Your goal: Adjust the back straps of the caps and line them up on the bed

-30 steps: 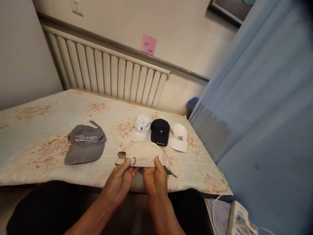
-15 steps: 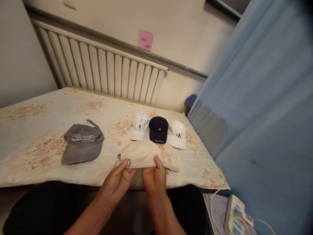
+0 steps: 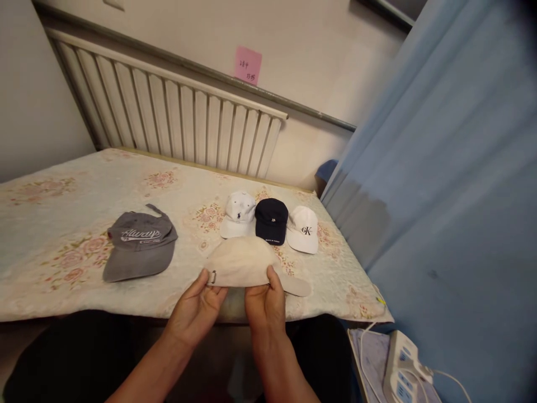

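Between my hands is a cream baseball cap point(image 3: 241, 260), held side-on near the bed's front edge with its brim pointing right. My left hand point(image 3: 197, 305) pinches the back edge by the strap and metal buckle point(image 3: 213, 277). At the brim end, my right hand point(image 3: 265, 299) grips the lower edge, thumb on the outside and fingers underneath. Just beyond it stand a white cap point(image 3: 238, 212) with a small dark logo, a dark navy cap point(image 3: 271, 219) and a white "CK" cap point(image 3: 302, 229) in a row. A grey cap point(image 3: 142, 246) with white lettering lies farther left.
The caps rest on a bed with a floral cover point(image 3: 138, 193). A radiator point(image 3: 176, 117) runs along the wall behind, below a pink note point(image 3: 248, 65). Blue curtain point(image 3: 440, 196) hangs at the right. A power strip point(image 3: 403, 366) with cables sits at lower right.
The cream cap has turned slightly, its brim reaching a bit farther right. My left hand has shifted a little left along the back edge, and the loose strap end no longer sticks out there.
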The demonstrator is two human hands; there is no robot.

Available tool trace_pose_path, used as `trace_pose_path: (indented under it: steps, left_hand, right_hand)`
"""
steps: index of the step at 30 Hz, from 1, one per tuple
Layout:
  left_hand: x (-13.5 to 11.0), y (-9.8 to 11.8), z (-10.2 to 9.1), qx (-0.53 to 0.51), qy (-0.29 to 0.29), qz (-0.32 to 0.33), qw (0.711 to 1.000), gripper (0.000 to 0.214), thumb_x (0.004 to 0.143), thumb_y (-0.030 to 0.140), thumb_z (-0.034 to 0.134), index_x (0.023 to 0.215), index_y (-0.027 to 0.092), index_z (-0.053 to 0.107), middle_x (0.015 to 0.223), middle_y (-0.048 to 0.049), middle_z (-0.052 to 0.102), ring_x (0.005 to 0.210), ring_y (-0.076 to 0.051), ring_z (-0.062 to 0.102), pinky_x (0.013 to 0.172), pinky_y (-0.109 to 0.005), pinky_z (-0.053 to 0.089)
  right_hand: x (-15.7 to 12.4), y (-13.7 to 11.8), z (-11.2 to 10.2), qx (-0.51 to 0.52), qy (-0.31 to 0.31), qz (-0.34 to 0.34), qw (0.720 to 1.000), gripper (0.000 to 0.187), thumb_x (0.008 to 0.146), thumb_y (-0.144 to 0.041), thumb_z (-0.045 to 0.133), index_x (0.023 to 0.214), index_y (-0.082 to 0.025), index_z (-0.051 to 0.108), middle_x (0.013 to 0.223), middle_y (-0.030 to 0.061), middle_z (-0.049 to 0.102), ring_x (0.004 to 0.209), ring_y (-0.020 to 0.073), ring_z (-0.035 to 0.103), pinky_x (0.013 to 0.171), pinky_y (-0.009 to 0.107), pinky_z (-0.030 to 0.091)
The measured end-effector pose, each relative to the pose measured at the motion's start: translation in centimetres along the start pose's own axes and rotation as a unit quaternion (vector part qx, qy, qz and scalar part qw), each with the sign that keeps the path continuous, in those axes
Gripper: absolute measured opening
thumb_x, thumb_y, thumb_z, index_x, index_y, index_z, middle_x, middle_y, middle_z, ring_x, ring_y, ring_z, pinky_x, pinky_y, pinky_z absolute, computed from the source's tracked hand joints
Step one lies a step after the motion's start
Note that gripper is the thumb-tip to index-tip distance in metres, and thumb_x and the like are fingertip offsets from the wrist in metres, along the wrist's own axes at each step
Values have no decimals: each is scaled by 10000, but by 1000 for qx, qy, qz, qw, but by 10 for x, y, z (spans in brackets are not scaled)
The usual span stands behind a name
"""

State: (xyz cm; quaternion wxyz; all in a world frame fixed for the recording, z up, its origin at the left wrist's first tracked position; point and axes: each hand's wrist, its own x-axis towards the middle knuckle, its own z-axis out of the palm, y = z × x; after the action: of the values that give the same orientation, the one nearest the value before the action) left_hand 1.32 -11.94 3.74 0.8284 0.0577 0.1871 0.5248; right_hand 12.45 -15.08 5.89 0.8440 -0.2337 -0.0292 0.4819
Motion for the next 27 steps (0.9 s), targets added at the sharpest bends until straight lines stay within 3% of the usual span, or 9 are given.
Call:
trace_pose_path:
  steps: [5,9,14,19,21,27]
  left_hand:
    - [-8,-29,-16,-7,-143,-143,979,447,921,356,425,1342,207,446,1280,-82,591,1282,-216,431,1119,-400,263]
    - [-13,-40,-18,-1,-218,-143,965,484,951,371,320,1407,211,350,1387,-54,487,1361,-201,293,1162,-374,102]
    - [-16,-37,-5,31,-182,-143,972,503,945,372,341,1422,211,319,1384,-57,488,1344,-208,328,1164,-371,128]
    - [-8,-33,11,45,-96,-63,992,525,925,258,430,1430,214,295,1322,-74,553,1254,-198,463,1133,-352,255]
    - [-6,-31,13,50,-75,-41,995,535,915,203,447,1428,197,296,1304,-86,568,1219,-196,501,1116,-346,295]
    - [-5,-28,8,52,-50,-56,996,502,913,202,456,1403,176,348,1295,-114,570,1216,-217,504,1095,-386,339]
  right_hand:
    - [-8,3,7,-25,-27,27,999,427,828,-299,520,1228,-151,523,1060,86,704,1058,216,622,1004,461,421]
    - [-14,6,9,-30,-32,-2,999,466,825,-312,541,1268,-177,491,1102,72,688,1066,213,617,998,453,431]
    - [-14,12,5,-44,-17,-30,998,485,817,-281,557,1287,-194,474,1114,63,684,1064,201,617,993,437,444]
    - [-10,15,0,-45,-57,-16,997,494,825,-308,539,1290,-157,468,1123,86,677,1055,212,622,1001,453,433]
    - [-9,15,-1,-46,-57,-17,997,480,828,-298,534,1282,-156,475,1119,89,679,1033,211,634,1000,452,434]
    - [-2,8,-3,-26,-4,-48,998,498,809,-204,548,1297,-164,454,1152,83,664,1029,201,635,1000,447,435]
